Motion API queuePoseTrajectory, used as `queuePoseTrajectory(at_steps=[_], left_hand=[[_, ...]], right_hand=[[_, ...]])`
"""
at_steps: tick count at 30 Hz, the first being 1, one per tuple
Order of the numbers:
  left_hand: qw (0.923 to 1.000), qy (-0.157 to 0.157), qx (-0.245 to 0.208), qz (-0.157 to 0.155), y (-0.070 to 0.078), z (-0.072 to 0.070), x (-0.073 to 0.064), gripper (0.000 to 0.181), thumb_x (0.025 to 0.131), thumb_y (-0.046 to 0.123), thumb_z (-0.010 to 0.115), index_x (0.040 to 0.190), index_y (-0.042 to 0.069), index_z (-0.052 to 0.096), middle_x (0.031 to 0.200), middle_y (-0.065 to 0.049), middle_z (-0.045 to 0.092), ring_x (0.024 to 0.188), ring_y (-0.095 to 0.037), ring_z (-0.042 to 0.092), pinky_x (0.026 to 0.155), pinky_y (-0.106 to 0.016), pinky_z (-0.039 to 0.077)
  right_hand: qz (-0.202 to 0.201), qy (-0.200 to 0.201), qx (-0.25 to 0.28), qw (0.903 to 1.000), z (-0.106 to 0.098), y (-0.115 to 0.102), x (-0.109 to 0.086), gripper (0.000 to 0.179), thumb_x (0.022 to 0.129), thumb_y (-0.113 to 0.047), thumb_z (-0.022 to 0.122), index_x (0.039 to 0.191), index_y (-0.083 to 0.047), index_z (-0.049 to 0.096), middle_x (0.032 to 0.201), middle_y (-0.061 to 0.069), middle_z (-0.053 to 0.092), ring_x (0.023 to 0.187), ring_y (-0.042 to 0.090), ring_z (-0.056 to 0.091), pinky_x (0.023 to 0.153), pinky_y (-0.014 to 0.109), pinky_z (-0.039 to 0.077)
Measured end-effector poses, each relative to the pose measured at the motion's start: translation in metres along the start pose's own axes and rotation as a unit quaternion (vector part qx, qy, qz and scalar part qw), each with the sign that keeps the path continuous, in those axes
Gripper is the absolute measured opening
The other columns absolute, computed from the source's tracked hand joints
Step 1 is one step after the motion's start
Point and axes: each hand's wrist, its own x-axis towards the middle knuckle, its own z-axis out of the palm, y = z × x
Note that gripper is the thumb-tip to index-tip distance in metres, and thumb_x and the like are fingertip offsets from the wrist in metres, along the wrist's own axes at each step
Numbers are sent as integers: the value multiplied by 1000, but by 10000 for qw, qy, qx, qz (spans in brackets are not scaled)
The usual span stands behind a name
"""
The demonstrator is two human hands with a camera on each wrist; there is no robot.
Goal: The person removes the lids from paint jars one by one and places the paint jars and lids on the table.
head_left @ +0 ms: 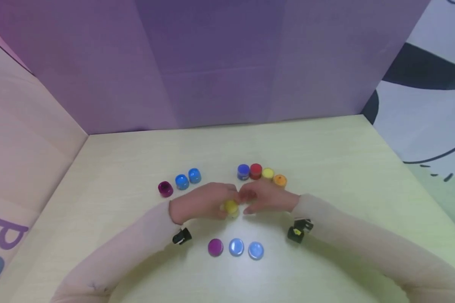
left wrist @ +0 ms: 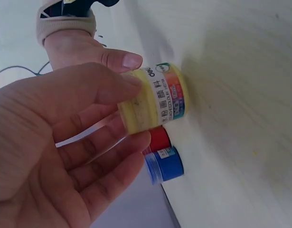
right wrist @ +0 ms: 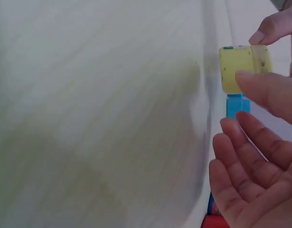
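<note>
My left hand (head_left: pixel 206 200) grips a small yellow paint jar (left wrist: pixel 157 97) with a printed white label, thumb on one side near its upper end. The jar stands upright in the grip, close over the table. Just to its right is my right hand (head_left: pixel 267 197), fingers loosely bent and apart, with nothing held in them. The right thumb (right wrist: pixel 267 90) overlaps the jar in the right wrist view. Behind the right hand are a blue jar (head_left: pixel 243 172), a red jar (head_left: pixel 255 171), a yellow-topped jar (head_left: pixel 267 173) and an orange jar (head_left: pixel 279 181).
Back left on the table (head_left: pixel 136 155) stand a purple jar (head_left: pixel 165 189) and two light-blue jars (head_left: pixel 182 182). Nearer the front lie a purple lid (head_left: pixel 215 247) and two pale-blue lids (head_left: pixel 236 247) in a row. A purple wall panel (head_left: pixel 220 84) rises at the table's far edge.
</note>
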Motion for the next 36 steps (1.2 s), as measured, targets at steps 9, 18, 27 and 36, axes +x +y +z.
queuePoseTrajectory(at_steps=[9, 18, 27, 36], left_hand=[[9987, -315, 271, 295, 6, 7, 0, 43, 81, 7, 72, 122, 15, 61, 122, 2, 62, 113, -15, 57, 95, -26, 45], [9963, -223, 654, 515, 9, 11, 1, 47, 81, 9, 73, 125, 15, 59, 126, 1, 59, 117, -15, 54, 98, -25, 43], [9925, -230, 817, 883, 9, 11, 0, 34, 82, 7, 71, 114, 16, 67, 109, 2, 66, 98, -10, 59, 86, -16, 45], [9860, -205, 1094, 1244, 10, 11, 0, 23, 85, 11, 70, 107, 16, 70, 103, 2, 68, 94, -10, 61, 85, -13, 45]], right_hand=[[-132, -529, 332, 9980, 10, -2, 4, 55, 78, -16, 76, 128, -7, 54, 109, -1, 62, 96, 12, 55, 89, 28, 46], [115, -389, 428, 9983, 18, 0, 8, 57, 75, -15, 78, 126, -7, 56, 110, 1, 63, 98, 12, 57, 92, 31, 46], [249, -209, 816, 9961, 30, 2, 5, 56, 73, -19, 80, 124, -11, 56, 112, -2, 62, 102, 13, 57, 93, 33, 45], [97, -167, 658, 9976, 30, -1, 6, 39, 73, -17, 80, 107, -15, 62, 97, -6, 63, 91, 10, 57, 85, 30, 48]])
